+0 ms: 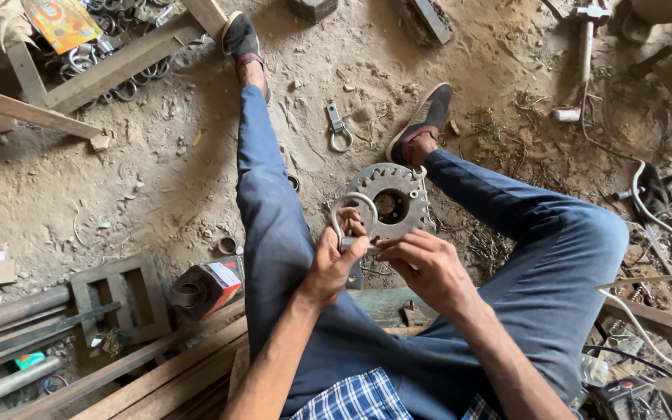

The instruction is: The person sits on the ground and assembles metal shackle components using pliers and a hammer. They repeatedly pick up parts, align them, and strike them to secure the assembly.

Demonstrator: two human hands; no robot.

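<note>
Both hands meet between the knees on 1 metal ring clamp (pixel 351 218): the left hand (pixel 334 260) has its grip closed around the clamp's stem, while the right hand (pixel 421 268) pinches its lower end with closed fingertips. Just behind it, a toothed round metal plate (pixel 410 190) lies on the dirt floor (pixel 157 179).

1. The dirt floor (pixel 141 187) is dusty and strewn with small scraps.
2. A toothed metal disc (pixel 390 201) lies on it between the person's legs.
3. A small metal shackle (pixel 339 128) lies further out, between the two shoes.
4. A red and white box (pixel 210 286) rests beside a grey block (pixel 122 299).
5. A hammer (pixel 586 39) lies at upper right.
</note>
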